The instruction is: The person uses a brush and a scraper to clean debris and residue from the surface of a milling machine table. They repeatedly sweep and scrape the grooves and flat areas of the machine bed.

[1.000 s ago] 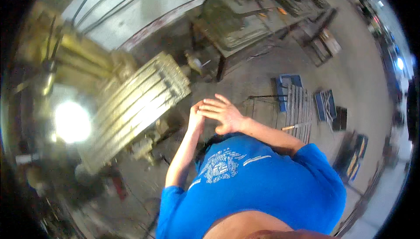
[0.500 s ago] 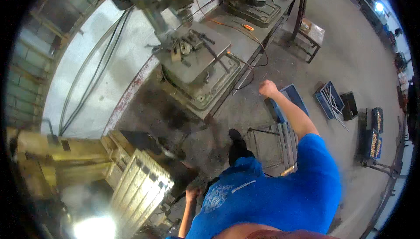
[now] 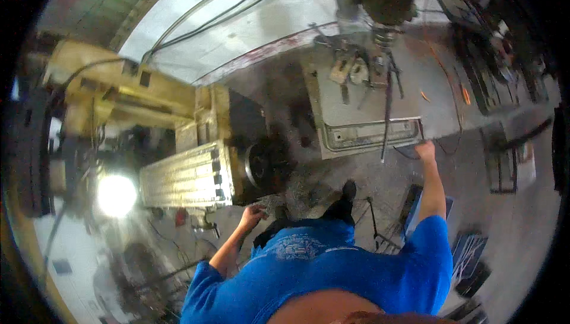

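My right hand (image 3: 425, 149) is closed in a loose fist beside the front right corner of a drill press base (image 3: 344, 137); whether anything is inside the fist is hidden. Several metal clamp pieces (image 3: 358, 70) lie on the flat plate (image 3: 338, 101) above that base, under the drill head (image 3: 386, 3). A long dark bar (image 3: 388, 110) reaches from there past the front edge. Low on the left, my left hand (image 3: 253, 216) hangs with nothing visible in it, its fingers partly apart, near the slotted metal table (image 3: 184, 178) of a yellowish machine.
A bright lamp (image 3: 117, 194) shines beyond the slotted table. To the right lie an orange-handled tool (image 3: 466, 95) and a cable (image 3: 442, 60) on the bench. A wooden chair (image 3: 502, 161) stands farther right. Blue crates, one with metal rods (image 3: 469, 256), sit on the floor.
My view has turned left, so the drill press and the slotted machine appear farther right and higher. My right fist is now nearer the press base. The left hand has come up and its fingers have loosened.
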The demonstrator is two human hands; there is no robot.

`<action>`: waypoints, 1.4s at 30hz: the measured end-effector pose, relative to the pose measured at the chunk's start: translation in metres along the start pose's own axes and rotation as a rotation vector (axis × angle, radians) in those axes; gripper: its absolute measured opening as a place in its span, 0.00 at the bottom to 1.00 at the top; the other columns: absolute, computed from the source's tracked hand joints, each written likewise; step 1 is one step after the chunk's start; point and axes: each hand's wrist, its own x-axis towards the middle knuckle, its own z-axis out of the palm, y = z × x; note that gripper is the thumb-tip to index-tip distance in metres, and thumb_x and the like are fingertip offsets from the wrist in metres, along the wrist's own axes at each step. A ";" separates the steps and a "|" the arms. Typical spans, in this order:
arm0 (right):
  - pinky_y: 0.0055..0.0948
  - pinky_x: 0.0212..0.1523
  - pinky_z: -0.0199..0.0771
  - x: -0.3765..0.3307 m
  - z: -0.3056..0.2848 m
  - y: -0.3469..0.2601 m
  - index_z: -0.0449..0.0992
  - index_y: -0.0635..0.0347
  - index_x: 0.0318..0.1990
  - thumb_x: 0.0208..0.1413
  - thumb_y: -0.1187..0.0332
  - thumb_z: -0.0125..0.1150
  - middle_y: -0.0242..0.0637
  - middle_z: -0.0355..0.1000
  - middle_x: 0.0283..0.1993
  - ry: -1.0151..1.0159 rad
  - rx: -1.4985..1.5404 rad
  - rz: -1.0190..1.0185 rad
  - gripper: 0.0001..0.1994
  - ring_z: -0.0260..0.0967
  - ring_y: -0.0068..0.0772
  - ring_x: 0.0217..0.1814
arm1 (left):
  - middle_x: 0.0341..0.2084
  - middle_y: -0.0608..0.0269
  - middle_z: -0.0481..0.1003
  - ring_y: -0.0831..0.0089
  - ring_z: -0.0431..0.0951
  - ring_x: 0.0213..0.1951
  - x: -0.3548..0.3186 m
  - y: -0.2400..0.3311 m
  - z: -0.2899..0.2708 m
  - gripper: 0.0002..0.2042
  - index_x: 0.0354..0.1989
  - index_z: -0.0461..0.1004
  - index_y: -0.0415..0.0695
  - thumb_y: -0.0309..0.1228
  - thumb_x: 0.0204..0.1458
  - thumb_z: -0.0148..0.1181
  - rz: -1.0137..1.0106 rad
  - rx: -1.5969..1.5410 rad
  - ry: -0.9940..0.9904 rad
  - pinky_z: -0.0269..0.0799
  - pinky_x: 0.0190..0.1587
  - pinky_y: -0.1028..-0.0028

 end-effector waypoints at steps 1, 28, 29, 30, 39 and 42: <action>0.30 0.31 0.67 0.000 -0.015 -0.010 0.77 0.57 0.25 0.41 0.68 0.51 0.36 0.73 0.27 0.151 0.046 0.153 0.08 0.70 0.36 0.29 | 0.24 0.56 0.75 0.74 0.74 0.26 -0.004 -0.005 0.011 0.13 0.39 0.71 0.34 0.26 0.44 0.53 0.001 0.049 -0.023 0.69 0.31 0.75; 0.18 0.19 0.49 -0.496 -0.327 -0.382 0.74 0.69 0.24 0.24 0.71 0.51 0.35 0.65 0.19 -0.294 1.187 -0.418 0.14 0.57 0.22 0.20 | 0.42 0.53 0.69 0.57 0.69 0.45 -0.116 0.056 -0.025 0.26 0.50 0.64 0.44 0.31 0.36 0.58 1.241 0.369 0.021 0.64 0.48 0.64; 0.18 0.18 0.49 -0.504 -0.327 -0.393 0.73 0.69 0.24 0.24 0.69 0.53 0.35 0.64 0.19 -0.369 1.283 -0.425 0.15 0.57 0.23 0.19 | 0.41 0.53 0.70 0.57 0.69 0.44 -0.124 0.046 -0.041 0.26 0.49 0.65 0.44 0.31 0.36 0.59 1.247 0.358 0.001 0.65 0.47 0.64; 0.18 0.17 0.48 -0.507 -0.326 -0.401 0.73 0.70 0.26 0.25 0.67 0.54 0.34 0.63 0.18 -0.399 1.370 -0.393 0.16 0.56 0.23 0.18 | 0.40 0.54 0.70 0.57 0.69 0.44 -0.131 0.036 -0.057 0.26 0.49 0.65 0.44 0.31 0.36 0.59 1.252 0.347 -0.016 0.65 0.46 0.64; 0.21 0.24 0.63 -0.476 -0.311 -0.445 0.60 0.67 0.54 0.41 0.63 0.57 0.41 0.67 0.38 -0.795 0.949 -0.500 0.31 0.65 0.29 0.29 | 0.24 0.56 0.72 0.58 0.73 0.29 -0.159 -0.052 -0.113 0.14 0.33 0.73 0.41 0.30 0.35 0.63 1.040 0.170 0.077 0.69 0.32 0.66; 0.26 0.45 0.66 -0.466 -0.285 -0.483 0.52 0.63 0.60 0.34 0.75 0.56 0.43 0.59 0.57 -0.914 0.485 -0.732 0.38 0.66 0.29 0.47 | 0.22 0.60 0.70 0.61 0.70 0.30 -0.178 -0.048 -0.126 0.13 0.33 0.73 0.44 0.28 0.34 0.61 1.073 0.426 0.256 0.68 0.33 0.66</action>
